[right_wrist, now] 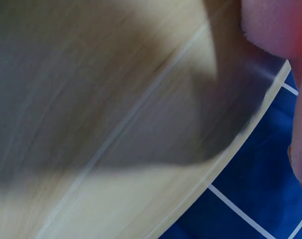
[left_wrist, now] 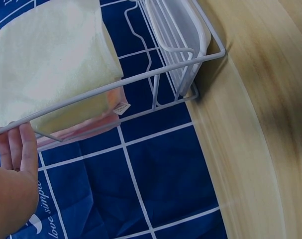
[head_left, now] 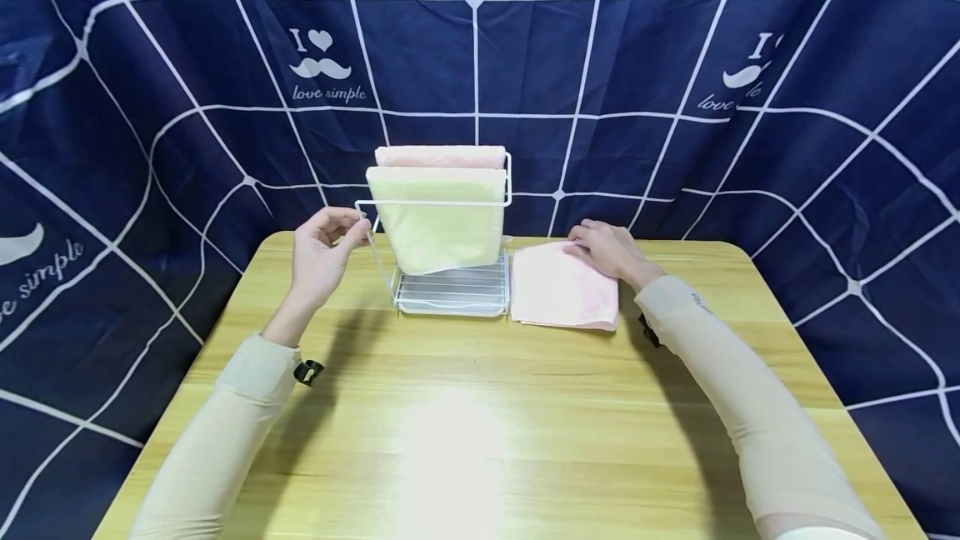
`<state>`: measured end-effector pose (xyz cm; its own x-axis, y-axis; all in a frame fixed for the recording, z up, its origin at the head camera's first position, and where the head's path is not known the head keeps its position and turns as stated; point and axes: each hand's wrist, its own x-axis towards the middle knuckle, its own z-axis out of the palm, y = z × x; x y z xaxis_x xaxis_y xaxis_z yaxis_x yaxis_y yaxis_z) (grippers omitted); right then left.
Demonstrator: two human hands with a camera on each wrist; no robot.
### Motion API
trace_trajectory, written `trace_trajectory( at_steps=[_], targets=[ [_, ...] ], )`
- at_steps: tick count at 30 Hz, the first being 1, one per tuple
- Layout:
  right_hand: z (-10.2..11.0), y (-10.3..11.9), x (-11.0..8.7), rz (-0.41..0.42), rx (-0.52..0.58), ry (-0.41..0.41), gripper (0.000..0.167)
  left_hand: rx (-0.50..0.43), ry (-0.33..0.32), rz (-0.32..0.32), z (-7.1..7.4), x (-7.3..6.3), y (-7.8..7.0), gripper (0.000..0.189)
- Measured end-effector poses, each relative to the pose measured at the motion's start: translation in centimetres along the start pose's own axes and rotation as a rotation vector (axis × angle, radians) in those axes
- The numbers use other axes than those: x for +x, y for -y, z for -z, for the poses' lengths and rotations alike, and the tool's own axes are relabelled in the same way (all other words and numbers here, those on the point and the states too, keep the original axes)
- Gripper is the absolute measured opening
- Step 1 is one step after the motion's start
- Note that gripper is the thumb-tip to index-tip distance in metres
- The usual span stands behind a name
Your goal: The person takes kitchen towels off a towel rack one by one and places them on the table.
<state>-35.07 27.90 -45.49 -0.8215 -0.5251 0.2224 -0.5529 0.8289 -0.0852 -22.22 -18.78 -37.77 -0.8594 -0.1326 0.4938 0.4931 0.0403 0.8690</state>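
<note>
A white wire towel rack (head_left: 433, 203) stands at the table's far side, its drip tray (head_left: 450, 304) at the bottom. Over its bars hang a pale yellow towel (head_left: 442, 223) and, behind it, a pink towel (head_left: 441, 157). My left hand (head_left: 324, 247) grips the rack's left side near the top corner; the left wrist view shows fingers (left_wrist: 27, 144) bent at the wire. Right of the rack a folded pink towel (head_left: 558, 290) lies flat on the table. Its far right corner is pinched by my right hand (head_left: 609, 252); the right wrist view shows only part of the fingers.
The wooden table (head_left: 375, 390) has its far edge just behind the rack and the folded towel. A navy curtain (head_left: 525, 48) with white grid lines surrounds the table on the far side and both flanks.
</note>
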Motion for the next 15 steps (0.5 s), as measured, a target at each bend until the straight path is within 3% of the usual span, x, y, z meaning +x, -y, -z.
trace_trajectory(
  at_steps=[7, 15],
  targets=[
    [0.1, -0.3, 0.0, 0.014, -0.008, 0.007, 0.026, -0.014, -0.004, 0.0, -0.1, 0.0, 0.2, 0.012],
    [1.2, 0.2, 0.1, 0.074, -0.019, -0.058, 0.018, -0.007, 0.003, -0.011, 0.1, 0.0, 0.1, 0.016]
  ],
)
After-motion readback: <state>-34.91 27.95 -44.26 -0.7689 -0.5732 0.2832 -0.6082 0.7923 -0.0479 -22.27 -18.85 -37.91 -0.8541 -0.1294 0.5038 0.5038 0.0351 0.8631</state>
